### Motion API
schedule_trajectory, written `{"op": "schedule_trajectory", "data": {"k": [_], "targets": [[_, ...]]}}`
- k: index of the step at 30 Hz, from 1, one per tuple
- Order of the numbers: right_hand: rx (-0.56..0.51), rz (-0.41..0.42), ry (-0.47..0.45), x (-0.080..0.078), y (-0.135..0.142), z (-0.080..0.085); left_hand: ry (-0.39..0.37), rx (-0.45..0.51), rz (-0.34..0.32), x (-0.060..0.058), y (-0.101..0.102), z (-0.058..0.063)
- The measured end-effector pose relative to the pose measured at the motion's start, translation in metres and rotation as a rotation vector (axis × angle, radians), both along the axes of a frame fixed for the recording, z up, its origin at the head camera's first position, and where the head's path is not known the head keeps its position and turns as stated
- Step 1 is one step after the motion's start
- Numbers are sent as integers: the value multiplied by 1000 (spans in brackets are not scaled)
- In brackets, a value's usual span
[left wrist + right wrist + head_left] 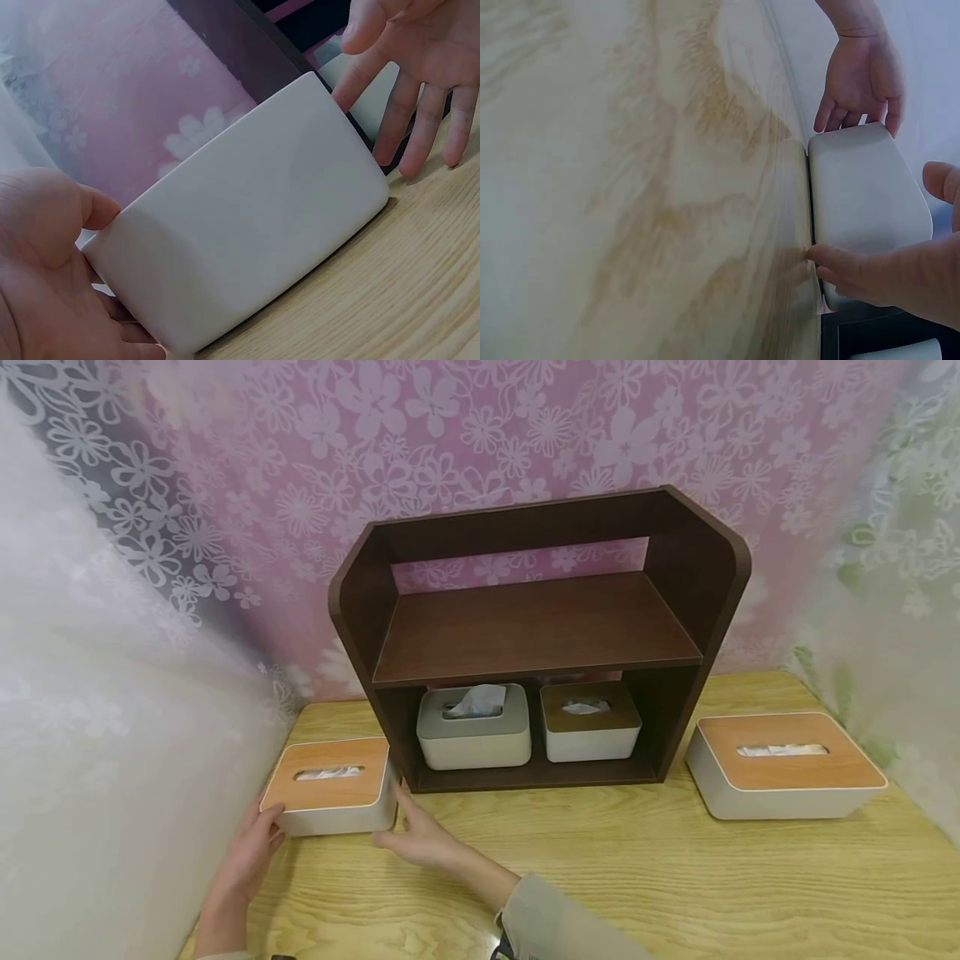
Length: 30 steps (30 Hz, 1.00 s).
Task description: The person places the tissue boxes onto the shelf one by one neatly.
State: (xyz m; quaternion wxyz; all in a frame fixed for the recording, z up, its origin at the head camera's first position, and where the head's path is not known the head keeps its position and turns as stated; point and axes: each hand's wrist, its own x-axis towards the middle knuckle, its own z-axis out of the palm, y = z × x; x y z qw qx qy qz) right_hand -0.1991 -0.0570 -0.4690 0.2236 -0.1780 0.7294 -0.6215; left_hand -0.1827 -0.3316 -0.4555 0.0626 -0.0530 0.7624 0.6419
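At the left end of the table sits a tissue box [330, 777] with a wood-look lid and pale sides, white tissue showing in its slot. My left hand [251, 852] holds its left end, thumb at the front top corner and fingers along the side. In the left wrist view, the box's plain pale front [240, 217] faces the camera, its lower edge along the table. Beside the box's right end is my right hand [423, 839], fingers straight and spread, thumb apart from them; the left wrist view shows its palm [427, 45].
Just right of the box stands a dark brown two-level shelf [540, 618]. Its lower level holds a grey-lidded tissue box [476, 747] and a brown-lidded one [592, 743]. Another wood-lidded tissue box [780, 797] sits at the right. Pale sheeting [112, 735] borders the table's left edge.
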Motion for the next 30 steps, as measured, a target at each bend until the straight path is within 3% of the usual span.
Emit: {"op": "schedule_trajectory", "data": {"k": [6, 14, 23, 28, 30], "targets": [[-23, 2, 7, -3, -2, 0, -6, 18, 36, -2, 2, 0], [41, -25, 149, -11, -13, 2, -14, 47, 46, -4, 1, -2], [79, -89, 145, -11, -25, 1, 47, 150, -57, -9, -17, -16], [65, -95, 121, -13, -25, 0, 52, 134, -88, -11, -20, -18], [62, -101, 126, -15, -23, -2, 63, 69, -103, -11, -20, -19]]}}
